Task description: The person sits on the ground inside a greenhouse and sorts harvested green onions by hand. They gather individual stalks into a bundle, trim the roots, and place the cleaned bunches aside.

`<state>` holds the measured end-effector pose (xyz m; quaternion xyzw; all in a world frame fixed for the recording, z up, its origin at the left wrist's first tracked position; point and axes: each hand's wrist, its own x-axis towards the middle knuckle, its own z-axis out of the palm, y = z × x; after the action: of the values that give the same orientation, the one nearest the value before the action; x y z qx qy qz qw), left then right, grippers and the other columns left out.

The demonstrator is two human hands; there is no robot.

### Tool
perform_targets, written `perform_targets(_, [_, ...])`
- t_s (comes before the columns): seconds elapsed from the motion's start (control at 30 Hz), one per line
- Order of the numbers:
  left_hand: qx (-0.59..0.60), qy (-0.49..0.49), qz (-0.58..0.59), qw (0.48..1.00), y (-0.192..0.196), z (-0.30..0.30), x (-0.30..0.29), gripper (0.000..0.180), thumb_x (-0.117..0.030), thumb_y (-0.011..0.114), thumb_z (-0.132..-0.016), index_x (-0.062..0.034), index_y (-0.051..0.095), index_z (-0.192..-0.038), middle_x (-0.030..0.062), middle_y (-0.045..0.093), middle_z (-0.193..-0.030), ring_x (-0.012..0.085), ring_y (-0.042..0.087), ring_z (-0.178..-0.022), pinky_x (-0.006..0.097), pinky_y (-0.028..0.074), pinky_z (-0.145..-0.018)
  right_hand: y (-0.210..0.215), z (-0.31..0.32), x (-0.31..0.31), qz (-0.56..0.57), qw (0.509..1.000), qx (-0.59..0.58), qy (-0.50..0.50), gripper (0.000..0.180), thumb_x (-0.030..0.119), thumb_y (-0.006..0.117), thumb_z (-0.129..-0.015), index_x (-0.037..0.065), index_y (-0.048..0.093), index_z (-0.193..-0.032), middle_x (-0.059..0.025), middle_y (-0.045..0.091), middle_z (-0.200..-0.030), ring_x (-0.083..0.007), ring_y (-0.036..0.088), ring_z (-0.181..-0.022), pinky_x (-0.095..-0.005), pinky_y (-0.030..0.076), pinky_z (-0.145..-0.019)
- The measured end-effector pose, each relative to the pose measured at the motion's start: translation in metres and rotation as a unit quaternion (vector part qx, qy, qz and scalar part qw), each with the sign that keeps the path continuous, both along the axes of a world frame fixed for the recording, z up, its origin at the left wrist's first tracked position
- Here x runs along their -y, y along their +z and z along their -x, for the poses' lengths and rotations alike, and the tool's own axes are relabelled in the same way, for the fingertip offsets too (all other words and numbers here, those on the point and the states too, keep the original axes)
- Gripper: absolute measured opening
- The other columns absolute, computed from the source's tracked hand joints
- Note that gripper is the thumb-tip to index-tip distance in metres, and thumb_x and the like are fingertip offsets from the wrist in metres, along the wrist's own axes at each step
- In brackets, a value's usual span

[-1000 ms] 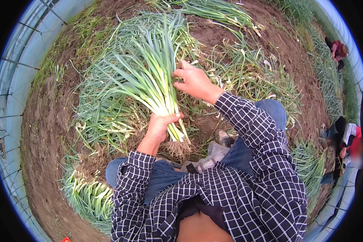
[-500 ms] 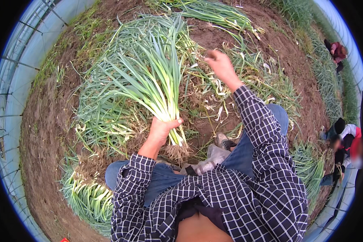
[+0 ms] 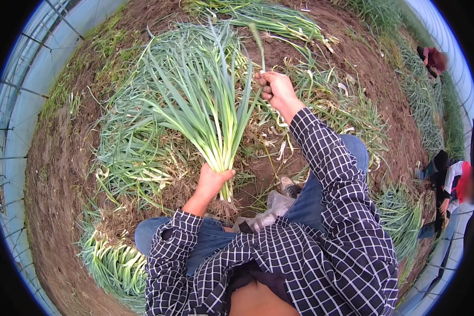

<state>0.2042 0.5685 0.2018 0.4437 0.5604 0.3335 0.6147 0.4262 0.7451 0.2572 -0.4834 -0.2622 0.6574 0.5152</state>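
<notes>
Since a second ago, your right hand (image 3: 277,90) has left the bunch of green onions (image 3: 205,113) and lifted away, pinching a single stripped leaf (image 3: 258,47). Your left hand (image 3: 211,180) is clamped round the bunch near its roots, over the soil (image 3: 63,174). One more leaf looks cleaned off; loose onions (image 3: 110,263) lie beside your knee.

right hand (image 3: 277,90) lifted away, gripping a leaf (image 3: 257,45)

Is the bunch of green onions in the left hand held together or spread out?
Held together: the left hand grips the bunch near its roots, leaves fanning upward.
</notes>
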Motion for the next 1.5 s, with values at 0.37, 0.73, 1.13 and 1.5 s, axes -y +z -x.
perform_targets(0.37, [0.308,0.037,0.095,0.946,0.048,0.022,-0.034,0.037,0.001,0.068,-0.066,0.0047,0.052,-0.1,0.0086,0.059,-0.078,0.0161,0.059,-0.064,0.026,0.052,-0.059,-0.019,-0.03,-0.014,-0.045,0.999,-0.022,-0.006,0.023,0.011,0.046,-0.091,0.001,0.052,-0.11,-0.0071,0.06,-0.079,-0.0116,0.05,-0.055,-0.0239,0.037,-0.045])
perform_targets(0.73, [0.708,0.162,-0.294,0.622,0.127,0.207,-0.048,0.048,-0.004,0.06,-0.078,0.0048,0.038,-0.12,0.0045,0.051,-0.079,0.0136,0.055,-0.069,0.03,0.052,-0.07,-0.125,0.032,-0.013,-0.012,0.913,0.38,0.148,0.033,0.014,0.056,-0.084,-0.006,0.053,-0.11,-0.0196,0.059,-0.105,-0.026,0.06,-0.092,-0.0339,0.049,-0.079])
perform_targets(1.13, [0.614,0.331,-0.278,0.66,0.095,0.22,-0.059,0.039,-0.016,0.054,-0.089,0.0048,0.041,-0.119,-0.0019,0.036,-0.065,0.009,0.039,-0.057,0.024,0.039,-0.056,-0.11,0.117,-0.057,0.045,0.973,0.195,0.116,0.018,0.018,0.057,-0.084,0.001,0.059,-0.079,-0.0088,0.057,-0.072,-0.0161,0.055,-0.069,-0.0344,0.046,-0.068])
perform_targets(1.5, [0.419,0.298,-0.128,0.848,0.086,0.148,-0.075,0.036,-0.006,0.057,-0.08,-0.0031,0.048,-0.115,0.0044,0.055,-0.076,0.0106,0.047,-0.057,0.025,0.042,-0.054,0.006,0.033,0.017,-0.052,0.922,0.23,0.308,0.01,0.012,0.057,-0.084,0.002,0.059,-0.087,-0.0033,0.064,-0.074,-0.0061,0.051,-0.059,-0.0209,0.04,-0.05])
